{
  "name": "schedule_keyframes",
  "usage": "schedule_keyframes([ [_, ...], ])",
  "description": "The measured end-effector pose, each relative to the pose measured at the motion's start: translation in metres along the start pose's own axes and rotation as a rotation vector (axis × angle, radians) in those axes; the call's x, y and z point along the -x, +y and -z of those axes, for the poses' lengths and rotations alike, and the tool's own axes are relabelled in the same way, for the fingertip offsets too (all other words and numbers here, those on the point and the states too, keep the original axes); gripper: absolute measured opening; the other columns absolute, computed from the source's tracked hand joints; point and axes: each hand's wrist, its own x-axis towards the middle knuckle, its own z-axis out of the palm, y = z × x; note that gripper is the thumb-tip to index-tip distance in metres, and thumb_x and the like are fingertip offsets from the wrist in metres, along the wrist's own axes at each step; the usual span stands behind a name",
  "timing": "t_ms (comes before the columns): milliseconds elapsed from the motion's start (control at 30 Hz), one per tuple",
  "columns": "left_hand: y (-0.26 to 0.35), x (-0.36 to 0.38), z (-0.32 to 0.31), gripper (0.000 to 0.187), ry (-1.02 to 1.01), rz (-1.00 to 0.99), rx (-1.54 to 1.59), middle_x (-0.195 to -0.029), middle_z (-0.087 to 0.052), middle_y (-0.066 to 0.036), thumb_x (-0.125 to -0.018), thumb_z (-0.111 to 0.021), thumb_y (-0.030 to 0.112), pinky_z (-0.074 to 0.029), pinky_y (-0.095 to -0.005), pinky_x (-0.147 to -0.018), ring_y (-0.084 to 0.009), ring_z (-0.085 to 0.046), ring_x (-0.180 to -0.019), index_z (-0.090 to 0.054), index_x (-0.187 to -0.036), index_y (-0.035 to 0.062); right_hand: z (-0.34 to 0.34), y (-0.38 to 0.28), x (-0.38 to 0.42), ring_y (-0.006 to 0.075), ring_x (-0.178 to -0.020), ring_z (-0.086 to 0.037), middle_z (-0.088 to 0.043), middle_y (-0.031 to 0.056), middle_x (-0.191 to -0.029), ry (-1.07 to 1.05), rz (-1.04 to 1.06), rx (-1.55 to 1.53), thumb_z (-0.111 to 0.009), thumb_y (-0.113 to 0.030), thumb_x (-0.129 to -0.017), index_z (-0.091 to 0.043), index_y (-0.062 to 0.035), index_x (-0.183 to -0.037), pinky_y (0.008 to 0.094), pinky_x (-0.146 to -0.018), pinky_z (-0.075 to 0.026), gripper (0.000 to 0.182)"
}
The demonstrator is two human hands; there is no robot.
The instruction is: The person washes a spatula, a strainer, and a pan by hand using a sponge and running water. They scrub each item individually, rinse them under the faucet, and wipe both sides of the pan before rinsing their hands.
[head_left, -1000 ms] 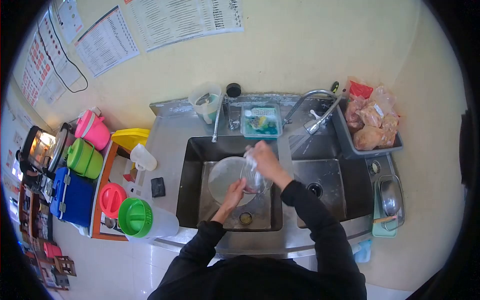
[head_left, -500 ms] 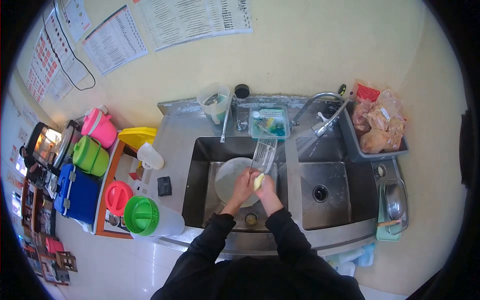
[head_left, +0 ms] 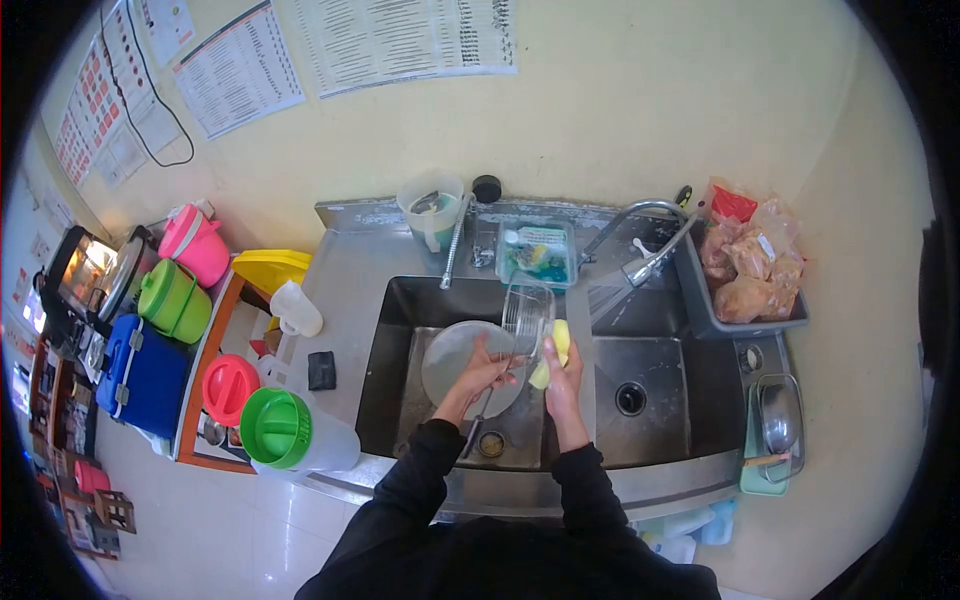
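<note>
Left hand (head_left: 487, 366) grips a clear, empty jug (head_left: 526, 318) over the sink (head_left: 385, 340); right hand (head_left: 561, 366) clasps a yellow sponge (head_left: 560, 341) against it.

At the centre of the frame, the left hand (head_left: 487, 362) grips the lower edge of a clear ribbed glass container (head_left: 527, 319) tilted over the left sink basin (head_left: 392, 330). The right hand (head_left: 560, 366) presses a yellow sponge (head_left: 555, 350) against the container's right side. A round plate (head_left: 455, 362) lies in the basin beneath them. Right of centre, a faucet (head_left: 640, 240) arches over the right sink basin (head_left: 660, 350). A green-lidded jug (head_left: 285, 432) stands at lower left.
</note>
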Motion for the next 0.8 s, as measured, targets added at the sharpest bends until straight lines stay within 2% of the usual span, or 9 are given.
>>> schedule_keyframes([
  [100,-0.044,-0.048,0.032,0.057,-0.190,0.136,0.256,-0.094,-0.063,-0.015,-0.088,-0.051,0.003,-0.036,-0.0201,-0.037,-0.0186,-0.062,-0.062,-0.016,-0.133,0.0011,0.005,-0.009,0.006,0.0145,-0.096,-0.053,-0.056,0.0075,-0.105,-0.044,0.080,0.293,-0.065,-0.022,-0.083,-0.051,-0.0008,-0.119,0.0280,-0.082,-0.042,0.044],
  [167,-0.043,-0.047,0.040,0.060,-0.146,0.087,0.229,-0.108,-0.058,-0.017,-0.087,-0.051,0.002,-0.037,-0.0202,-0.037,-0.0205,-0.063,-0.066,-0.014,-0.134,0.0101,0.014,-0.014,0.011,0.0161,-0.092,-0.054,-0.057,0.0081,-0.101,-0.013,0.131,0.405,-0.065,-0.018,-0.082,-0.051,-0.0004,-0.118,0.0290,-0.081,-0.043,0.043],
  [267,-0.028,-0.035,0.037,0.057,-0.127,0.005,0.243,-0.121,-0.051,-0.018,-0.088,-0.048,0.002,-0.041,-0.0222,-0.036,-0.0244,-0.065,-0.072,-0.018,-0.134,0.0177,0.017,-0.026,0.018,0.0177,-0.083,-0.055,-0.056,0.0091,-0.090,0.401,0.593,0.677,-0.063,-0.009,-0.078,-0.053,-0.0007,-0.109,0.0307,-0.077,-0.044,0.034],
  [400,-0.013,-0.017,0.013,0.062,-0.143,-0.076,0.118,-0.129,-0.042,-0.016,-0.093,-0.042,0.010,-0.043,-0.0233,-0.038,-0.0296,-0.063,-0.086,-0.008,-0.140,0.0322,-0.020,-0.049,0.024,0.0217,-0.081,-0.055,-0.055,0.0116,-0.087,0.274,0.461,0.524,-0.064,-0.002,-0.072,-0.050,-0.0020,-0.095,0.0328,-0.075,-0.043,0.027],
  [500,-0.012,-0.011,-0.011,0.056,-0.077,-0.098,0.221,-0.125,-0.045,-0.016,-0.096,-0.038,0.023,-0.045,-0.0247,-0.040,-0.0261,-0.062,-0.087,-0.007,-0.142,0.0282,-0.027,0.026,-0.017,0.0212,-0.081,-0.054,-0.055,0.0099,-0.087,0.530,0.429,0.521,-0.061,-0.002,-0.073,-0.050,-0.0017,-0.095,0.0329,-0.075,-0.043,0.025],
  [600,-0.025,-0.002,-0.021,0.054,0.030,-0.114,-0.087,-0.113,-0.051,-0.014,-0.096,-0.034,0.039,-0.045,-0.0241,-0.040,-0.0207,-0.061,-0.076,-0.012,-0.142,0.0235,-0.043,0.040,-0.044,0.0259,-0.082,-0.056,-0.056,0.0121,-0.086,0.748,0.558,0.543,-0.061,0.000,-0.069,-0.052,-0.0007,-0.094,0.0346,-0.075,-0.044,0.026],
  [667,-0.031,-0.006,-0.019,0.056,0.055,-0.312,-0.180,-0.102,-0.054,-0.012,-0.094,-0.033,0.048,-0.044,-0.0234,-0.039,-0.0173,-0.059,-0.070,-0.017,-0.140,0.0196,-0.055,0.040,-0.039,0.0278,-0.081,-0.057,-0.058,0.0131,-0.086,0.454,0.530,0.514,-0.060,0.002,-0.067,-0.054,-0.0010,-0.095,0.0356,-0.075,-0.044,0.029],
  [767,-0.018,-0.011,-0.003,0.053,0.122,-0.188,-0.121,-0.079,-0.055,-0.007,-0.093,-0.032,0.053,-0.040,-0.0227,-0.035,-0.0122,-0.055,-0.056,-0.037,-0.126,0.0126,-0.048,0.047,-0.038,0.0379,-0.085,-0.059,-0.063,0.0175,-0.093,-0.048,0.643,0.790,-0.058,0.003,-0.063,-0.058,-0.0041,-0.103,0.0410,-0.074,-0.046,0.041],
  [800,-0.011,-0.009,0.009,0.050,0.131,-0.135,-0.102,-0.076,-0.056,-0.006,-0.093,-0.033,0.052,-0.040,-0.0228,-0.035,-0.0118,-0.055,-0.054,-0.041,-0.123,0.0115,-0.039,0.047,-0.035,0.0377,-0.091,-0.057,-0.062,0.0170,-0.095,-0.258,0.524,0.899,-0.059,0.002,-0.065,-0.059,-0.0050,-0.103,0.0428,-0.078,-0.044,0.039],
])
